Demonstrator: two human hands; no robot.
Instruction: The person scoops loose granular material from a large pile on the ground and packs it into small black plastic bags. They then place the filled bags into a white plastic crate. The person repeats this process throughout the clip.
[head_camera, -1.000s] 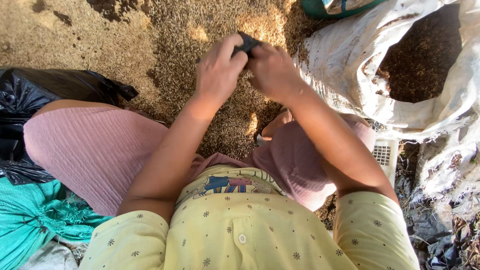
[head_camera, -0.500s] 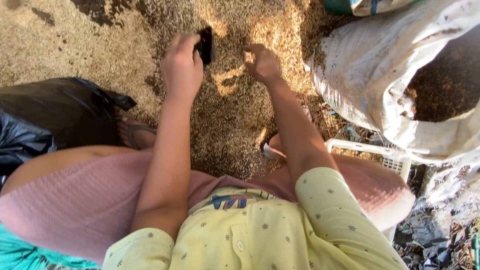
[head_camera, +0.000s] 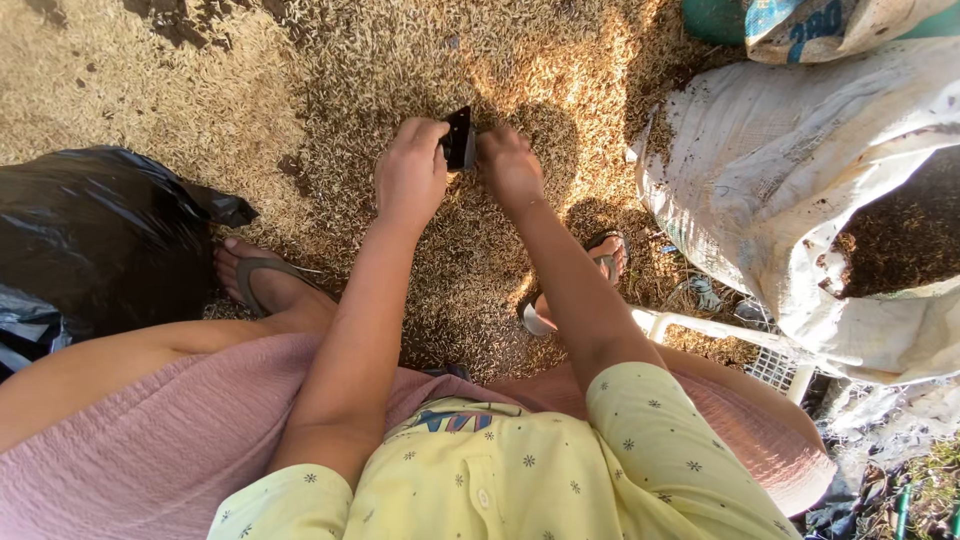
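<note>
Sunlit ground covered in a loose layer of pale golden husks (head_camera: 300, 90) spreads under the seated person, brightest at the top middle. At far left a crumpled black plastic bag (head_camera: 100, 240) lies on the husks, just beside the person's left foot in a grey flip-flop sandal (head_camera: 262, 278). Moving inward, the left hand (head_camera: 410, 175) is curled, its fingers pressed together around the near edge of a small flat black pouch (head_camera: 460, 138), held upright above the husks. Right beside it, the right hand (head_camera: 508, 165) is bunched with the fingertips drawn together against the pouch's other side; whether they pinch the pouch or something inside it I cannot tell. Below, the right foot in a matching sandal (head_camera: 605, 262) rests on the husks, touching a white plastic crate rim (head_camera: 740, 335). At far right a large dirty white woven sack (head_camera: 800, 180) stands open, filled with dark brown husk-like material (head_camera: 900, 240).
</note>
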